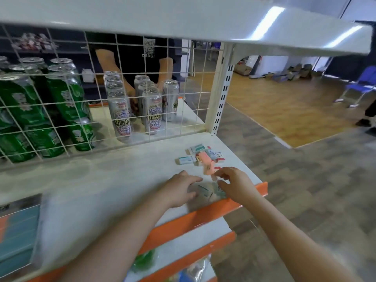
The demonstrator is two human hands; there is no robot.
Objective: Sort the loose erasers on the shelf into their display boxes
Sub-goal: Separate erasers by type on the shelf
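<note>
1. Left hand (180, 188) palm down on the white shelf (114, 180), fingers spread and fairly straight, tips reaching toward a blurred clear packet (205, 191) near the front edge; touching it or just short of it, cannot tell, nothing gripped.
2. Right hand (234, 185) just right of the left, fingers curled, tips seemingly pinching a blurred pink eraser (209, 169) lifted above the shelf; lower fingers resting on the right end of the clear packet. Grip too smeared to call for certain.
3. Loose erasers (200, 154) in a small heap just behind both hands, near the right end of the shelf: white ones in teal-banded sleeves, some with red ends, one pink block on top.
4. No telling whether the clear packet is a display box; too blurred.
5. Orange price rail (203, 215) along the shelf's front edge, directly under the wrists; more orange-edged shelves below.
6. Wire grid panel (101, 102) upright behind the shelf.
7. Beyond the grid: green cans (26, 110) at the left, silver cans (122, 117) in the middle, and the forearms of another person in a dark shirt (142, 55).
8. Wooden floor (284, 102) and a blue chair (364, 84) well off to the right.
</note>
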